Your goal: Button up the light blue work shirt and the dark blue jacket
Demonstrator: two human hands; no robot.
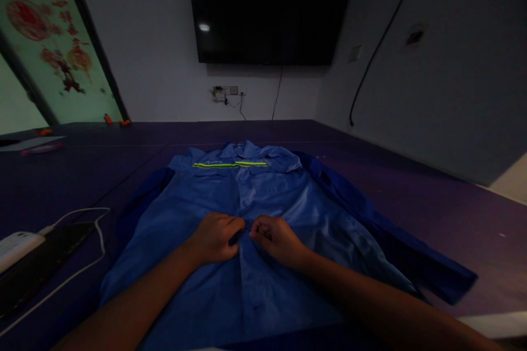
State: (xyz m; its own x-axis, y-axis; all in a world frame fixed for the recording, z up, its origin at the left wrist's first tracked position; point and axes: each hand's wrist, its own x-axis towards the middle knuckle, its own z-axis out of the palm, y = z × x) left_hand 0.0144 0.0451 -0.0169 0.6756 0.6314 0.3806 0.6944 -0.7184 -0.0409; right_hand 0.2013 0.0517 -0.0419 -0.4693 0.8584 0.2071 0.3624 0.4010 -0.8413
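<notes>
Shirt [209, 192] front up, collar [244, 149] farthest, long axis toward wall [156, 71].

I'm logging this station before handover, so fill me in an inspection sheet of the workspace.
Surface: purple top, with a few small pale specks at right.
Job's things: blue shirt, front up, collar at the far end, yellow-green stripes across the chest.
Clutter: at left, white device, dark flat thing, pink item; orange bits farther back.
Hands: left hand and right hand at the shirt's front opening, fingers curled; exact grip unclear.
Cables: white cable looped at left; black cable along the right wall.
Surroundings: dark TV, sockets below it.
</notes>
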